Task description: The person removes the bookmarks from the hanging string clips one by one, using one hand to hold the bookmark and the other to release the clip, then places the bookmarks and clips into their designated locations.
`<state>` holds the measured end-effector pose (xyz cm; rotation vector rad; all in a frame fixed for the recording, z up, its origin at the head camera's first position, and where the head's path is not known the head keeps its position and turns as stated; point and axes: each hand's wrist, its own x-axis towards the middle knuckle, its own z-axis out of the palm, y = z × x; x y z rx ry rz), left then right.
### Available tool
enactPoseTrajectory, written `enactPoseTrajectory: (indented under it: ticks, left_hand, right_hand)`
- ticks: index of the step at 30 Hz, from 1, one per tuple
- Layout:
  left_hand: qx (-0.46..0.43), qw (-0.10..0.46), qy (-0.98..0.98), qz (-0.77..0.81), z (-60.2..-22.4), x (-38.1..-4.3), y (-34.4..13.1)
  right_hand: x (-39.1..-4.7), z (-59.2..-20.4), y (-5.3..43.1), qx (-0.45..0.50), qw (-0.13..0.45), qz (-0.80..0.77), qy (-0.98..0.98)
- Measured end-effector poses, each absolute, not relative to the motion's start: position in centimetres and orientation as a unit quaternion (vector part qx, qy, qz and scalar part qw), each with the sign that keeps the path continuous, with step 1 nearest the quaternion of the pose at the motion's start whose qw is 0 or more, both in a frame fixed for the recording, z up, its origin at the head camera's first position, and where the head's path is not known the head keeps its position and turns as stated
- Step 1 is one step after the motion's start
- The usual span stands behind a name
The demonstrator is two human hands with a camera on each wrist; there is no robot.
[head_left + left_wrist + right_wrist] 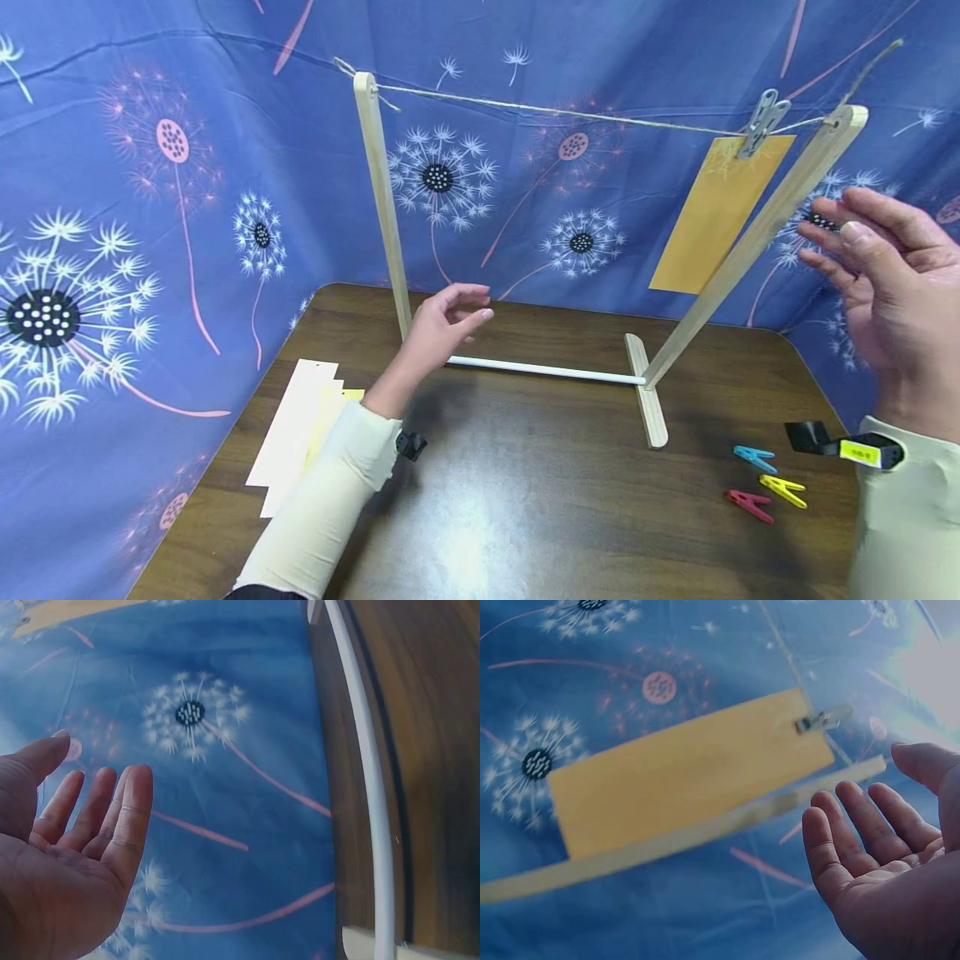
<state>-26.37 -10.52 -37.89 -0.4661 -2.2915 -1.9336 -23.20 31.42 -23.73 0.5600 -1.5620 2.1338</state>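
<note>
An orange-yellow card [720, 217] hangs from the twine [555, 109] near its right end, held by a grey clothespin [763, 123]. My right hand [892, 275] is in the air just right of the wooden post, fingers relaxed and holding nothing. In the right wrist view that hand [892, 855] is below the post's top, apart from the card [690, 772]. Over the table's left half, near the left post, floats my left hand [446, 325], with loosely bent fingers and nothing in them. The left wrist view shows its palm [67, 885] bare.
The wooden frame has a left post [386, 200], a right post [780, 217] and a white crossbar [547, 369]. White and yellow papers [292, 425] lie at the table's left. Blue [754, 458], yellow [783, 490] and red [750, 504] clothespins lie at the right. A dandelion-print cloth [247, 108] hangs behind.
</note>
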Motion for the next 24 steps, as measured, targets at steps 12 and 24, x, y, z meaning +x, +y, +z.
enactPoseTrajectory:
  ticks: [12, 24]
  left_hand:
    - [-0.174, 0.032, -0.762, -0.623, -36.6, -28.2, -5.8]
    - [-0.195, 0.025, -0.788, -0.583, -34.5, -29.2, -2.9]
  right_hand:
    - [-24.3, -20.6, 28.9, 0.236, 0.22, 0.78, -0.537]
    - [-25.4, -18.7, 27.5, 0.223, 0.233, 0.773, -0.546]
